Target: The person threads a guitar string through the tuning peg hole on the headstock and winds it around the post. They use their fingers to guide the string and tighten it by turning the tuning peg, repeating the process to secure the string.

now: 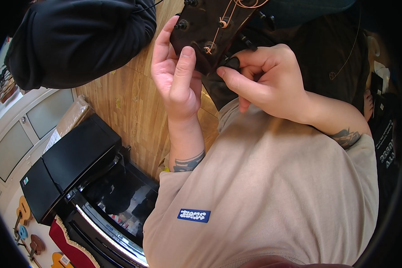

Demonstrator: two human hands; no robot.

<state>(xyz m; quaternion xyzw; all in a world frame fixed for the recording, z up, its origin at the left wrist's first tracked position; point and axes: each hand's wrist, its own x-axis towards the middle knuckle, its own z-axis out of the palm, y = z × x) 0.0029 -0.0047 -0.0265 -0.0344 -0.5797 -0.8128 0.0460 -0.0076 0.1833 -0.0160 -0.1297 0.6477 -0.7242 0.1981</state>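
Note:
The dark headstock of a guitar [196, 38] is at the top middle, its lower end towards me. Copper-coloured strings [217, 33] run to its posts, with loose loops at the top edge. My left hand [181, 85] grips the headstock's left edge, the thumb laid over the front and the other fingers along the side and behind, partly hidden. My right hand [274, 82] pinches a black tuning peg [230, 62] at the lower right corner between thumb and bent index finger. Another tuning peg [249, 43] sticks out just above that hand.
A dark cloth-covered bulk [85, 42] stands at the upper left, over a wooden floor [131, 100]. A glossy black piano-like cabinet [82, 156] is at the left, with a wrapped parcel [76, 117] behind it. Small guitars [24, 210] hang beyond. A thin loose string [353, 49] curls at the right.

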